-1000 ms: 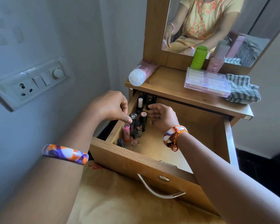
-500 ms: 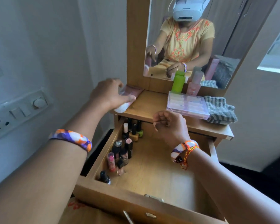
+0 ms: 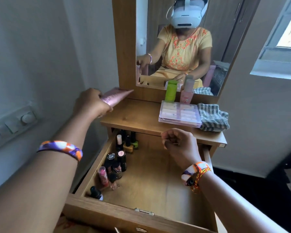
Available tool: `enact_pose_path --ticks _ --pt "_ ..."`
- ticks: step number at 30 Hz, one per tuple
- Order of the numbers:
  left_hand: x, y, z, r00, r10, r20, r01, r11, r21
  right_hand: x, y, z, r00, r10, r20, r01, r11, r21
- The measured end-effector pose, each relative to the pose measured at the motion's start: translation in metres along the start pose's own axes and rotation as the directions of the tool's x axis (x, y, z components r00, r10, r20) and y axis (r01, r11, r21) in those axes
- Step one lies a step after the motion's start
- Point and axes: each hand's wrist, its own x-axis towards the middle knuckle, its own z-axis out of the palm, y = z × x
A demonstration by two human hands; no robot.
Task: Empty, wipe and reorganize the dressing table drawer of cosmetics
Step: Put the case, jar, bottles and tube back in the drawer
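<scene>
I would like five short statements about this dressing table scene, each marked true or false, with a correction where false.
1. The left hand grips a pink squeeze tube. True.
2. The wooden drawer is pushed closed. False: it is pulled open.
3. The small nail polish bottles stand along the drawer's right side. False: they stand along its left side.
4. The right hand holds the green cylindrical bottle. False: its fingers are curled over the drawer and nothing shows in them; the bottle stands on the tabletop.
5. A striped grey cloth lies beside the clear pink plastic box. True.
</scene>
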Motion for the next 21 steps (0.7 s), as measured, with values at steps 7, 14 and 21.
enact_pose_path --ticks 7,14,21 --pt "-0.045 0.008 -0.055 0.861 0.196 0.469 -0.063 0.957 -0.283 -0.003 -0.002 -0.005 0.993 0.099 -0.063 -0.087 0.981 0.172" --pt "-0.075 0.022 -0.043 0.646 0.276 0.711 -0.202 0.961 -0.190 -0.024 0.007 -0.021 0.978 0.151 0.142 -0.159 0.986 0.053" --pt "-0.116 0.030 0.023 0.557 0.215 0.802 -0.467 0.880 0.088 -0.041 0.014 -0.038 0.880 0.241 0.410 0.014 0.849 -0.528"
